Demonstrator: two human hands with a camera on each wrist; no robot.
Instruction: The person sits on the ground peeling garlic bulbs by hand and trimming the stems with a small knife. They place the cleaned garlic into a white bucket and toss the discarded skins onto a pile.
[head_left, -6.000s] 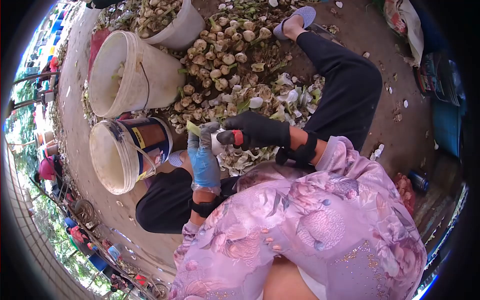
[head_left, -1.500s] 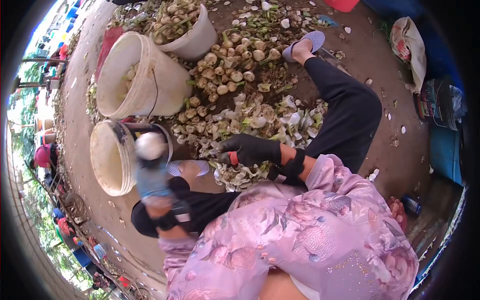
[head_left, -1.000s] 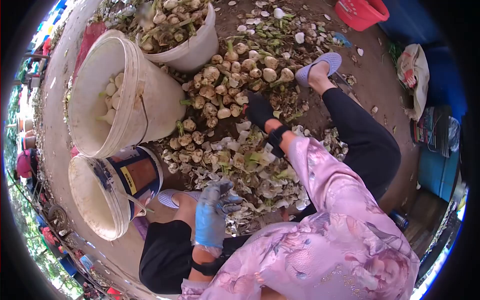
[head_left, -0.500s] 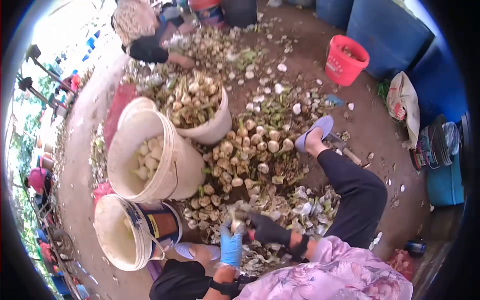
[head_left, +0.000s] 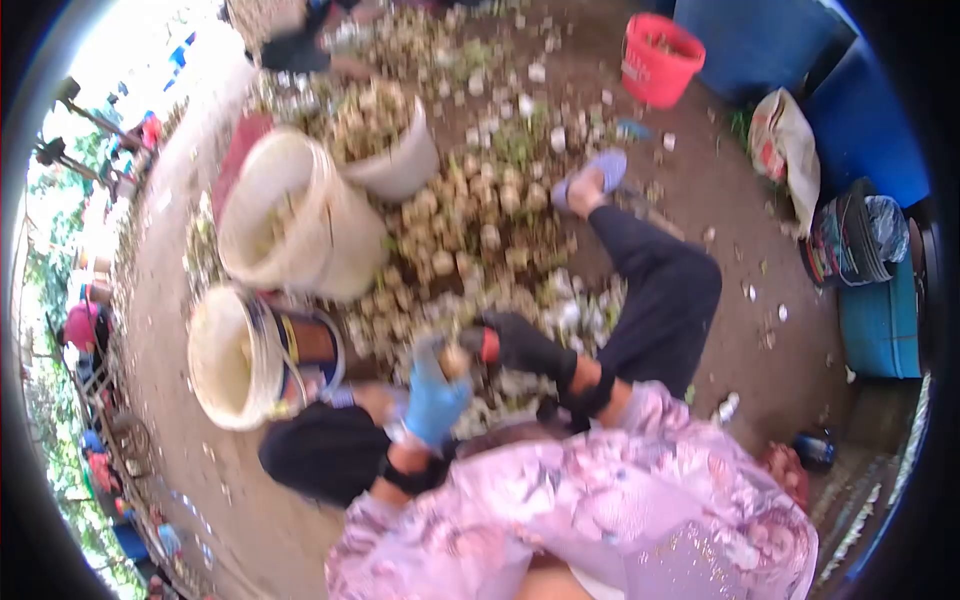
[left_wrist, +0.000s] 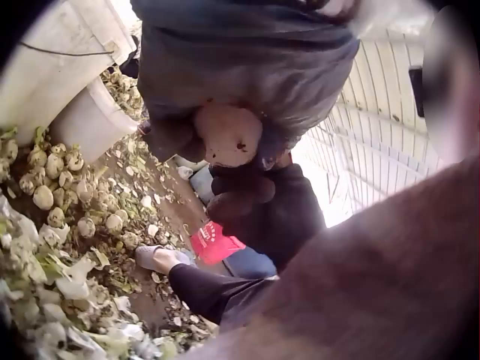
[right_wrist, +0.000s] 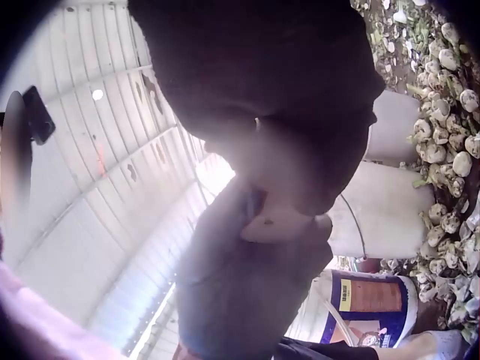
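In front of the lap, my left hand (head_left: 438, 395), in a blue glove, grips a pale brownish garlic bulb (head_left: 456, 362). My right hand (head_left: 520, 345), in a black glove with a red band on one digit, meets the same bulb from the other side, its fingers curled against it. The left wrist view shows the bulb (left_wrist: 229, 135) close up, dirt specks on its round end, between the dark hands. Shadow covers most of the fingers in the right wrist view, where a part of the bulb (right_wrist: 274, 227) shows. Unpeeled garlic bulbs (head_left: 465, 210) lie heaped ahead.
A tall white bucket (head_left: 350, 240) and a smaller labelled bucket (head_left: 310, 340) stand at the left. Behind them a white tub (head_left: 405, 160) is heaped with bulbs. Loose peels (head_left: 570, 310) cover the ground between the legs. A red bucket (head_left: 660, 75) and blue barrels (head_left: 750, 45) stand farther back.
The left hand carried a white bulb to the small bucket and came back without it. The right hand reached to the heap; both hands then met at a brownish bulb. The head view has tilted.
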